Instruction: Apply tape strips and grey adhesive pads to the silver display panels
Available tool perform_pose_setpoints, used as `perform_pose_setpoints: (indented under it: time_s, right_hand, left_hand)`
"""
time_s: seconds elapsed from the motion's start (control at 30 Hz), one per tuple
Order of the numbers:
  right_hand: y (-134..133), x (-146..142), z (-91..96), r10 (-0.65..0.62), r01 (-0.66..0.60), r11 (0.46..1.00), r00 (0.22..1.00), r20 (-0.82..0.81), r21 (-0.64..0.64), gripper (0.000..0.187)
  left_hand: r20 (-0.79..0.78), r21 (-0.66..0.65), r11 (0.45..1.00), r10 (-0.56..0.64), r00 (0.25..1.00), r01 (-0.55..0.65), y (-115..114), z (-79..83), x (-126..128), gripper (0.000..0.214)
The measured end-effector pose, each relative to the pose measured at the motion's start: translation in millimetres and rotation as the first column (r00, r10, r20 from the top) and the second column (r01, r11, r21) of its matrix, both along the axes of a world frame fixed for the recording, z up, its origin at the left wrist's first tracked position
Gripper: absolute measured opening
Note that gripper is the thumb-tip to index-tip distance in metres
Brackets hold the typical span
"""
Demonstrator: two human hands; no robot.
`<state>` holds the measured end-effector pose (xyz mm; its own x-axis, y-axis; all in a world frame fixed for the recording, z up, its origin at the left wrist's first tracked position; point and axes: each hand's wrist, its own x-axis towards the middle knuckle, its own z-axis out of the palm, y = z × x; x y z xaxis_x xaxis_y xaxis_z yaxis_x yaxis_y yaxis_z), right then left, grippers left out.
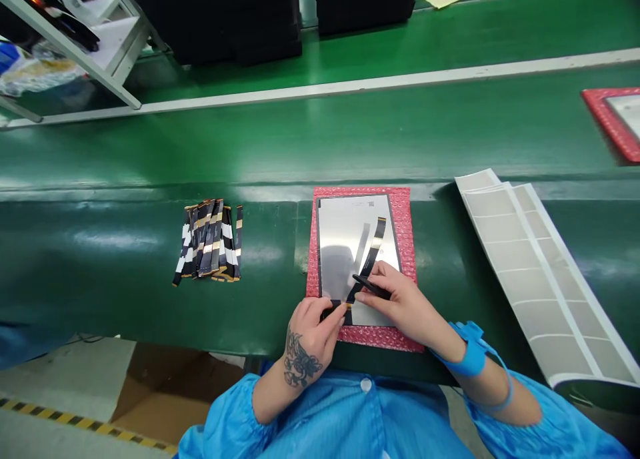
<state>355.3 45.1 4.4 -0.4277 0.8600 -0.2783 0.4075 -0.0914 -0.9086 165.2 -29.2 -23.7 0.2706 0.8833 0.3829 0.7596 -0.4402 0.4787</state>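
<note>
Black-and-gold flex strip (pixel 373 245) lying slantwise on a silvery panel (pixel 345 235), itself resting on a red bubble-wrap pad (pixel 403 209), rising toward 1 o'clock from both hands. Left hand (pixel 313 329) pinching the strip's lower end, right hand (pixel 400 299) just beside at 3 o'clock, closed on a dark tool (pixel 371 286) pressed against the strip. Heap of spare strips (pixel 210 242) well apart at 9 o'clock on the green belt (pixel 100 245); sheets of grey labels (pixel 535 265) at 3 o'clock.

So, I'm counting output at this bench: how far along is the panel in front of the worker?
Done: the silver panel lies on its red pad. In hand: left hand presses the flex strip's lower end; right hand holds a dark tool. Left: a pile of strips waits.
</note>
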Motion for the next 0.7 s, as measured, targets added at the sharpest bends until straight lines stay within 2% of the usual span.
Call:
perform_pose_setpoints:
  time_s: [0.17, 0.47, 0.7]
  right_hand:
    - [-4.8, -5.5, -2.1, 0.042, -0.057, 0.993, 0.988, 0.148, 0.099, 0.018]
    - [-0.1, -8.0, -1.5, 0.129, -0.150, 0.982, 0.976, 0.174, 0.115, 0.016]
    - [-0.7, -10.0, -0.2, 0.131, -0.153, 0.983, 0.970, 0.204, 0.100, 0.017]
  left_hand:
    - [-0.006, -0.014, 1.000, -0.009, 1.000, 0.009, -2.0, 0.2, -1.9, 0.023]
    - [0.015, -0.006, 1.000, -0.021, 1.000, 0.021, -6.1, -0.8, -4.9, 0.023]
    - [0.017, -0.018, 0.999, -0.027, 1.000, 0.027, -6.2, -1.4, -4.2, 0.023]
